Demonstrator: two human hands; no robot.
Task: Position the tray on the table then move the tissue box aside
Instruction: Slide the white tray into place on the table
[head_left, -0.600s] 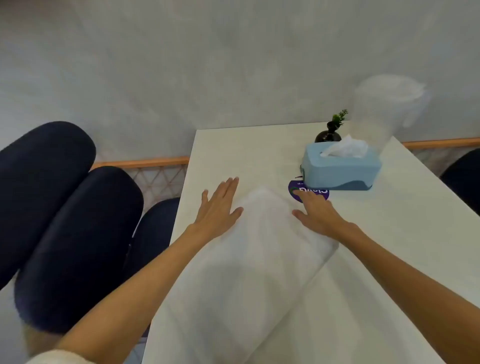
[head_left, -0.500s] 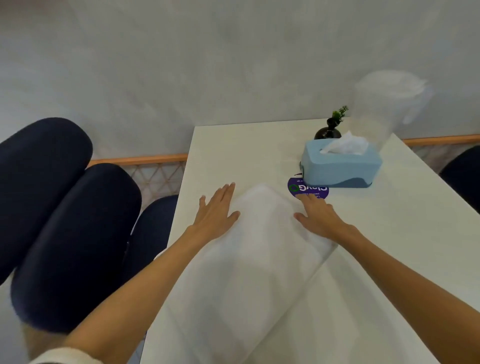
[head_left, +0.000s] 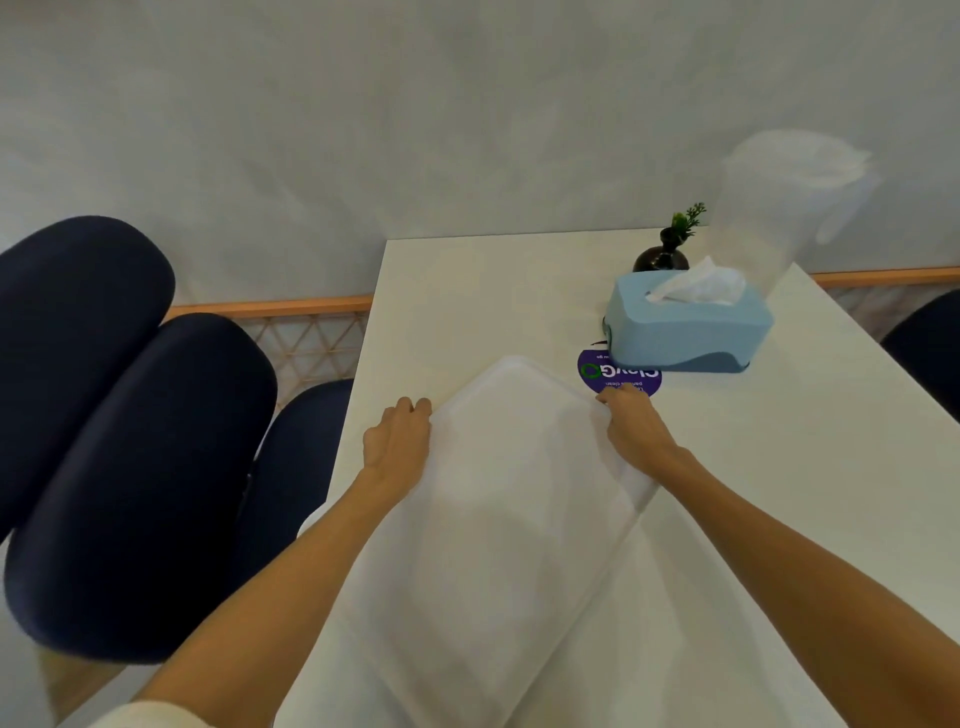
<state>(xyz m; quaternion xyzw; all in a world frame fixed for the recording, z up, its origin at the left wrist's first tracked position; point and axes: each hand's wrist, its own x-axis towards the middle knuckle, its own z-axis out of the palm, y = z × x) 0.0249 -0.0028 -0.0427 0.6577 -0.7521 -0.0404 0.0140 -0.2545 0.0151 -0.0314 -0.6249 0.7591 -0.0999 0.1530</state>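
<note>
A white tray (head_left: 498, 499) lies at a slant on the white table (head_left: 779, 493), its far corner pointing toward the tissue box. My left hand (head_left: 397, 441) curls around the tray's left edge. My right hand (head_left: 636, 431) grips the tray's right edge near the far corner. The light blue tissue box (head_left: 685, 327), with a white tissue sticking out of its top, stands beyond the tray to the right, apart from both hands.
A round purple sticker (head_left: 618, 371) lies on the table between tray and tissue box. A small dark vase with a green sprig (head_left: 662, 254) stands behind the box. Dark blue chairs (head_left: 130, 441) crowd the table's left side; another (head_left: 930, 353) is at right.
Both hands went from lying flat with fingers spread on the tray to fingers curled around its left and right edges. The tray has stayed in about the same place.
</note>
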